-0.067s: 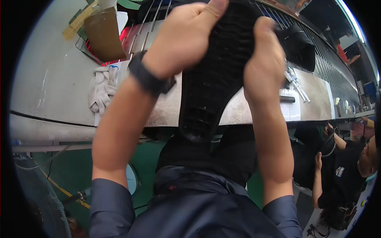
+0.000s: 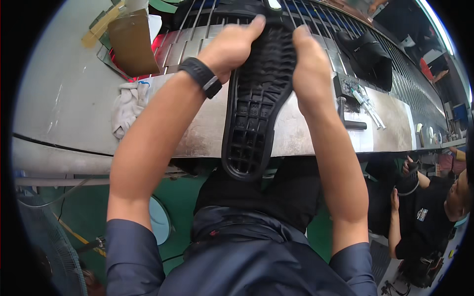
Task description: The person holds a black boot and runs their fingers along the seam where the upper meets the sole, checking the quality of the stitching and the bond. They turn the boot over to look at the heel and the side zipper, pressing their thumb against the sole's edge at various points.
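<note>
A black rubber shoe sole (image 2: 250, 127) is held up over the table edge, its heel end pointing toward me. Its gridded hollow side faces up; the ridged forefoot is smeared by motion. My left hand (image 2: 231, 48), below a black wristwatch, grips the left edge of the forefoot with the thumb on top. On the opposite edge my right hand (image 2: 311, 69) grips too, thumb along the rim. The fingers of both hands are mostly hidden under the sole. Beyond it a dark shoe (image 2: 368, 54) lies on the slatted conveyor.
At left lie a crumpled white glove (image 2: 129, 108) and a brown card piece (image 2: 132, 43). A hammer (image 2: 353, 122) and white-blue brush-like tools (image 2: 368, 107) rest right of my right forearm. A co-worker (image 2: 419, 212) handles a dark sole at far right. A fan (image 2: 52, 246) stands lower left.
Both hands have moved down and away from the camera with the sole, which looks smaller. It has tilted, so the grid at its heel shows plainly. The hammer's head has come into sight.
</note>
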The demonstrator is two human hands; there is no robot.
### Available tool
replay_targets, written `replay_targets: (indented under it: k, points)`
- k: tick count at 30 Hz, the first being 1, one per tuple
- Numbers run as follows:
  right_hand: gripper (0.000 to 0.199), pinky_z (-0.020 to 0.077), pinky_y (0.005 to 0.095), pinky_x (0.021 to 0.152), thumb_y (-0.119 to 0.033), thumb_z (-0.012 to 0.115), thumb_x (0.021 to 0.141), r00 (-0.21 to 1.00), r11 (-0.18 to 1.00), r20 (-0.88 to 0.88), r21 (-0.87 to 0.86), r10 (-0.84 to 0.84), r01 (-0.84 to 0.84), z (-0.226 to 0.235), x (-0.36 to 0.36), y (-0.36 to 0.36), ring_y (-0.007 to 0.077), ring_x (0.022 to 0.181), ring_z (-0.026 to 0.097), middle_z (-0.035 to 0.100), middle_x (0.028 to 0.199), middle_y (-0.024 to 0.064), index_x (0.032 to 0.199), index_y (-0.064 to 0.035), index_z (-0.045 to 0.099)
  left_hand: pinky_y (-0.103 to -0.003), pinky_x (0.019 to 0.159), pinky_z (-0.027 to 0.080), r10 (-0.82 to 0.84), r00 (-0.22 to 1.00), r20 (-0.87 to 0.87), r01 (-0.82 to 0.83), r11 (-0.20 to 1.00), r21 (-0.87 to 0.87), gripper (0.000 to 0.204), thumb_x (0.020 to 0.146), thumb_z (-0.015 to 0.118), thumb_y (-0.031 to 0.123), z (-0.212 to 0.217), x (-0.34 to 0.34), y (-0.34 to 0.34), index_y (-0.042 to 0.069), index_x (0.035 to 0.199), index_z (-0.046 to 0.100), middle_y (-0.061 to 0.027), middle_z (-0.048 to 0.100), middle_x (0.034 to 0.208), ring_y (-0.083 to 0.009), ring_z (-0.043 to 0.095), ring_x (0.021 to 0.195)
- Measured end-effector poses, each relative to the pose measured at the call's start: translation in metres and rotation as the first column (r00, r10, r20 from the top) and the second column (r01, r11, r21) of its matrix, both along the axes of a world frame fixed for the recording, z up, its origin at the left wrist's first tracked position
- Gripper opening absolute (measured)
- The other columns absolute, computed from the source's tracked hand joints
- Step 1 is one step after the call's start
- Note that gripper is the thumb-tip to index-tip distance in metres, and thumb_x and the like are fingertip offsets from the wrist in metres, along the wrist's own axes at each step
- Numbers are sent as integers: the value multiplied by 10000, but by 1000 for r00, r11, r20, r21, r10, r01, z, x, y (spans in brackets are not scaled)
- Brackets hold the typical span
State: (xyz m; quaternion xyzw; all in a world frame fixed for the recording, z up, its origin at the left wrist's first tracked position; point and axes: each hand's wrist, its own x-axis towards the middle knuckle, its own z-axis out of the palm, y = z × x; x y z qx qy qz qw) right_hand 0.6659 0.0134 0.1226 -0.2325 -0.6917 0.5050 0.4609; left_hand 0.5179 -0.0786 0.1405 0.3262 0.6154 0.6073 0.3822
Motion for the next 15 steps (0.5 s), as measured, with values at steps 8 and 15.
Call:
replay_targets:
  k: [8,15]
  points:
    - [160,589,366,856,-79,755,963,981,992,181,122,-66,45,-125,75,0,281,914,735,734,1070,168,1075,32,722,-472,1038,544,90,728,-680,-338,910,-242,444,1020,657,332,-118,-98,5,-75,1170,751,-306,753,1189,-438,713,1151]
    - [99,574,394,843,-44,755,930,963,960,269,275,-19,-58,-113,73,-6,343,935,730,742,1048,193,999,12,712,-557,1035,531,183,345,-921,-556,830,-44,365,1015,650,292,-142,-223,79,-48,1117,735,-308,745,1181,-491,693,1159]
